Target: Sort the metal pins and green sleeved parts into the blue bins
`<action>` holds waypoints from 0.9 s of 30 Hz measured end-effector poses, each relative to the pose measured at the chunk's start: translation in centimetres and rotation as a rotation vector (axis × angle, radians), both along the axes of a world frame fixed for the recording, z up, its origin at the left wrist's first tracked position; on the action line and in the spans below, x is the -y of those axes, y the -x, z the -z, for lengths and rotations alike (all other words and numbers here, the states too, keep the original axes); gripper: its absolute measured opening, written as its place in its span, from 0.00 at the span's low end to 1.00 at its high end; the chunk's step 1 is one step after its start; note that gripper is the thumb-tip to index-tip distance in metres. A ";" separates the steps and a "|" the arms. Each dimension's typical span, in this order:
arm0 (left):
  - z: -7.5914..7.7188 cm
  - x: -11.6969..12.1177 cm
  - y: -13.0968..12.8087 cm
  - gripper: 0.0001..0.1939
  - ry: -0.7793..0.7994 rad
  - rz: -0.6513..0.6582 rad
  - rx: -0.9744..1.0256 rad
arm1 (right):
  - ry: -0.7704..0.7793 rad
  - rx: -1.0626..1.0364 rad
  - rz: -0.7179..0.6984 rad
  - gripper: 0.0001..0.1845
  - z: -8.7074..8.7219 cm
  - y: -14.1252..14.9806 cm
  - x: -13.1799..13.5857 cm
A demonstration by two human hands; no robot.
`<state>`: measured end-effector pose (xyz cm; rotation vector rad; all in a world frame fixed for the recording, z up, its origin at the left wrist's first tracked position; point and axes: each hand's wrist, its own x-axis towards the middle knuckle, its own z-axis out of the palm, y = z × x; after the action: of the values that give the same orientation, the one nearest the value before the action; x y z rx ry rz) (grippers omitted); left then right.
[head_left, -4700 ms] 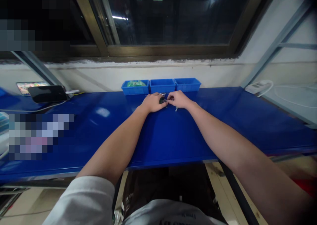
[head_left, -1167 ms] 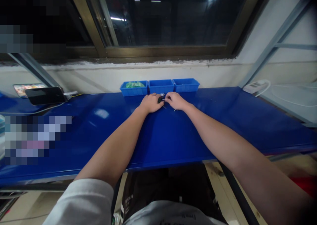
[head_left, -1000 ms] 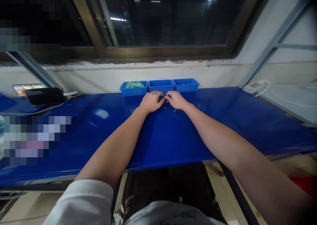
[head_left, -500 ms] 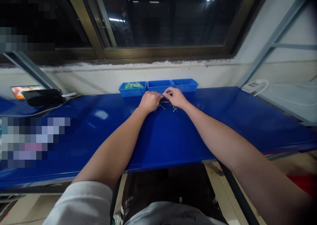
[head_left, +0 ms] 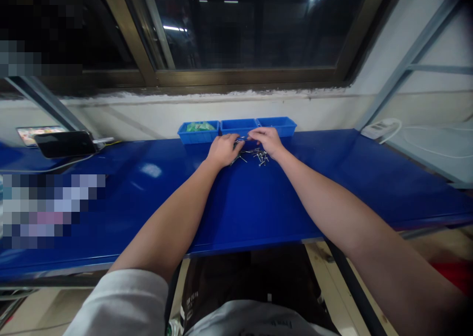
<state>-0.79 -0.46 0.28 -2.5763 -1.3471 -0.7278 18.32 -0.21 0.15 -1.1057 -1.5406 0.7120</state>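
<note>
My left hand (head_left: 222,150) is on the near side of the blue bins, thumb and fingers closed around a thin silver screw (head_left: 241,139) whose end shows past the fingertips. To its right, my right hand (head_left: 269,141) has its thumb and index finger pinched together; whatever is in that pinch is too small to make out. A small gap separates the two hands' fingertips. Below and between them, a loose pile of silver screws (head_left: 262,157) lies on the blue table (head_left: 251,203). Part of the pile is hidden by my left hand.
Along the wall stand a blue bin (head_left: 198,137) with green plastic packets, a middle blue bin (head_left: 236,123) and a right blue bin (head_left: 286,126). A black phone (head_left: 65,145) leans at the left, with a cable. A white power strip (head_left: 377,129) lies at the right.
My hands have drawn apart, the right one moving slightly right and away from the left fingertips. More of the screw pile now shows between them.
</note>
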 end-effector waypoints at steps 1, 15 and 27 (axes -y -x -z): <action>0.1 0.0 0.0 0.23 0.006 -0.023 0.012 | -0.027 0.040 0.078 0.13 -0.1 -0.1 0.0; 0.5 -0.4 0.4 0.25 0.094 -0.091 -0.051 | 0.047 0.626 0.618 0.37 1.0 -3.5 -1.0; 0.4 0.1 0.3 0.28 0.103 -0.044 -0.054 | -0.089 0.690 0.397 0.25 1.1 -1.9 -0.3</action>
<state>-1.05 -0.57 -0.07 -2.6149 -1.4563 -0.5925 20.22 0.10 -0.93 -1.6287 -1.8030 -0.0287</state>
